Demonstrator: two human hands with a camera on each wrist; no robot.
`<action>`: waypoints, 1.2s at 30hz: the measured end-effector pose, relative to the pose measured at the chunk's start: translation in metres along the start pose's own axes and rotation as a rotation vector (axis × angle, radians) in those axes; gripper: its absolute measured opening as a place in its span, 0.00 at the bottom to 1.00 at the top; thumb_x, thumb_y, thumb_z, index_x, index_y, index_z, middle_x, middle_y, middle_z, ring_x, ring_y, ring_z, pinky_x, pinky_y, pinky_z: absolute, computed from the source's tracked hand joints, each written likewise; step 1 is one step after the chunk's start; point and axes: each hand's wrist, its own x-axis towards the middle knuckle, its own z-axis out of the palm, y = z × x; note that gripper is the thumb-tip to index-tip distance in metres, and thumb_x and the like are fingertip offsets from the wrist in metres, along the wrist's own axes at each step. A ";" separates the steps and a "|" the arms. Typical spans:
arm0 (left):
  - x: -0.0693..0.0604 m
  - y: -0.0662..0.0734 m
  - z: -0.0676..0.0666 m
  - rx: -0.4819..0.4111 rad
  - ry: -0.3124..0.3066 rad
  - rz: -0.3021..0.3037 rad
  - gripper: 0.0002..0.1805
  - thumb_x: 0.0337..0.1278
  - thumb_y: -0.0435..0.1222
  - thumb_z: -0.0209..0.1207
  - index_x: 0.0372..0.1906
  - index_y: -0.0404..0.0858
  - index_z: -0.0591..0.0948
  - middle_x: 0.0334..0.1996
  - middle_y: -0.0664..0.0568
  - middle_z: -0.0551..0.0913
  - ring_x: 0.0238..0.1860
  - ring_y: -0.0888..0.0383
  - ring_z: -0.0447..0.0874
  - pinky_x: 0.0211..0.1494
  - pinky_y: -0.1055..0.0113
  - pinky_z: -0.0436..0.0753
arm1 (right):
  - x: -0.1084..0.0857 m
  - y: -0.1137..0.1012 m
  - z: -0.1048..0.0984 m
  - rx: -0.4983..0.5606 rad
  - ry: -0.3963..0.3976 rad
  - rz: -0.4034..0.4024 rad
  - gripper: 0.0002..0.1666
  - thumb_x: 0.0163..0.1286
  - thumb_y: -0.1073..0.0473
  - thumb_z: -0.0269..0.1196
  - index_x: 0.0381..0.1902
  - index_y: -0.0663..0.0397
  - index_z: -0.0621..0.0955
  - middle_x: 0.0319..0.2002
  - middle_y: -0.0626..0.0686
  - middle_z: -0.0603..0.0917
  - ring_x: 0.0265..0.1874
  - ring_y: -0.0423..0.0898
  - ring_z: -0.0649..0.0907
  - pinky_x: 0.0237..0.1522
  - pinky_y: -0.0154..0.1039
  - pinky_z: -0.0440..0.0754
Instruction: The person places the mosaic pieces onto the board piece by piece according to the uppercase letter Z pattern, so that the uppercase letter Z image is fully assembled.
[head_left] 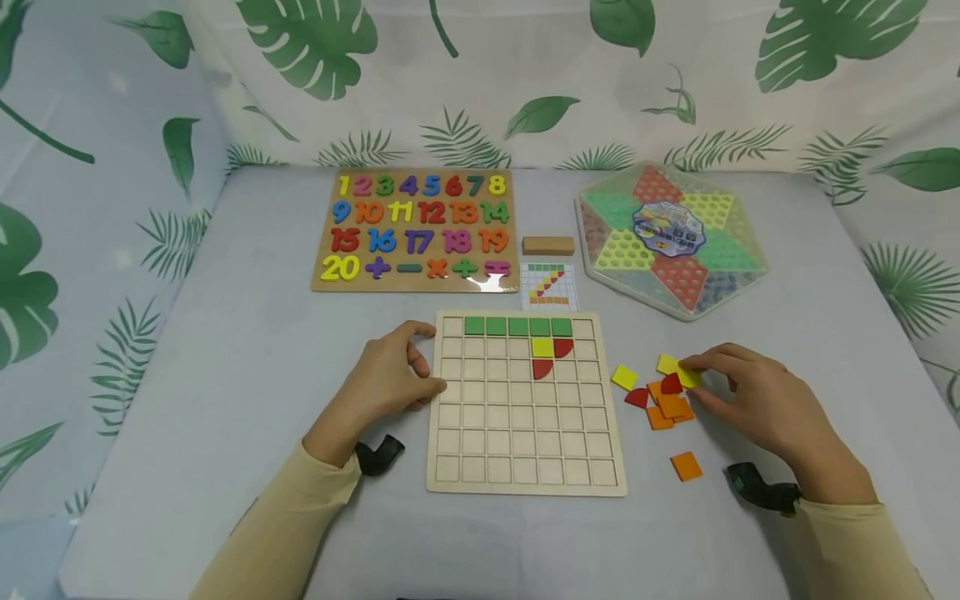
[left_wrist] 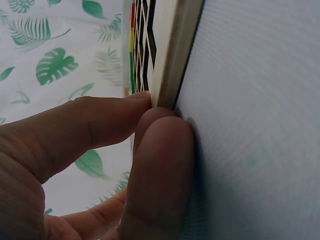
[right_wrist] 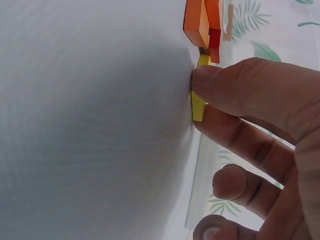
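Note:
A wooden grid board lies in the middle, with a row of green squares along its top, a yellow square and two red quarter pieces below. My left hand grips the board's left edge; the left wrist view shows thumb and fingers at the rim. Right of the board, my right hand pinches a yellow square between thumb and finger, at the tabletop in the right wrist view. Beside it lie orange squares, red pieces and other yellow squares.
Behind the board are a number puzzle, a wooden block, a small pattern card and a hexagonal game board. A single orange square lies near the board's lower right side.

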 end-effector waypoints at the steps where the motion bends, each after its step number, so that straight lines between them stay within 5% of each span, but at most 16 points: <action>1: 0.000 0.000 0.000 0.000 0.000 -0.001 0.43 0.50 0.33 0.76 0.72 0.40 0.70 0.34 0.49 0.83 0.21 0.60 0.85 0.27 0.68 0.84 | 0.000 0.000 0.000 0.000 -0.001 0.001 0.22 0.56 0.63 0.78 0.50 0.49 0.89 0.47 0.54 0.88 0.33 0.49 0.78 0.28 0.37 0.77; 7: 0.001 0.000 0.000 -0.006 0.005 -0.014 0.43 0.49 0.32 0.76 0.72 0.41 0.70 0.34 0.49 0.82 0.21 0.60 0.85 0.26 0.68 0.85 | 0.002 -0.001 -0.002 0.002 0.011 0.025 0.22 0.56 0.63 0.78 0.50 0.52 0.89 0.49 0.59 0.88 0.44 0.59 0.85 0.41 0.63 0.86; 15: 0.001 0.000 0.000 -0.007 0.009 -0.014 0.43 0.49 0.32 0.77 0.72 0.40 0.70 0.34 0.49 0.83 0.21 0.60 0.85 0.25 0.68 0.84 | 0.011 -0.013 -0.003 0.025 0.029 -0.013 0.22 0.57 0.63 0.78 0.51 0.50 0.89 0.48 0.57 0.87 0.41 0.56 0.84 0.38 0.59 0.86; 25: 0.001 0.001 0.000 -0.005 0.009 -0.020 0.43 0.50 0.33 0.77 0.72 0.41 0.70 0.33 0.49 0.82 0.21 0.59 0.85 0.25 0.68 0.84 | 0.040 -0.055 0.003 0.082 -0.023 -0.092 0.19 0.63 0.58 0.75 0.53 0.47 0.89 0.51 0.54 0.87 0.48 0.55 0.84 0.44 0.57 0.85; 36: 0.002 0.000 0.001 0.007 0.015 -0.009 0.43 0.49 0.33 0.77 0.72 0.40 0.70 0.33 0.49 0.83 0.20 0.59 0.85 0.25 0.68 0.83 | 0.066 -0.102 0.022 0.110 -0.030 -0.291 0.17 0.62 0.60 0.76 0.50 0.48 0.90 0.48 0.51 0.89 0.49 0.52 0.87 0.45 0.53 0.87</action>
